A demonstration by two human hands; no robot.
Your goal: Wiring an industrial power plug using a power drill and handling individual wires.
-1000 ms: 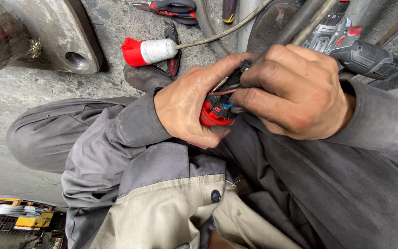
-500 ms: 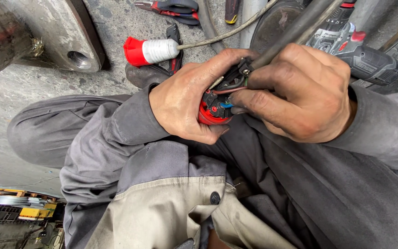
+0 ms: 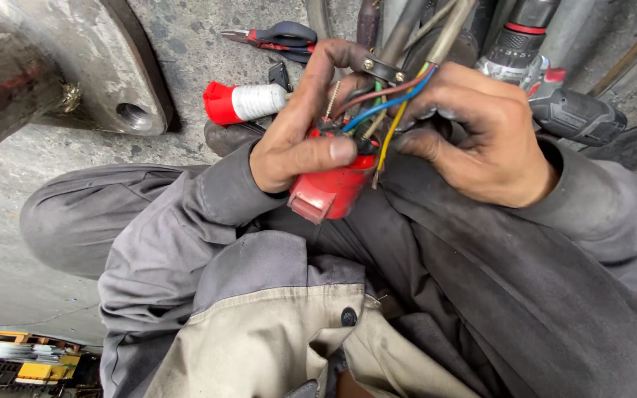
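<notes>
Currently the left hand [image 3: 296, 151] grips the red plug body [image 3: 329, 188]; the right hand [image 3: 481, 140] pinches its coloured wires [image 3: 388, 103], which may slip from their terminals if tugged.

- The left hand [image 3: 296, 147] is curling closed, thumb pressing across the front, fingers reaching upward.
- The right hand [image 3: 481, 140] is gripping closed, knuckles up, beside it.
</notes>
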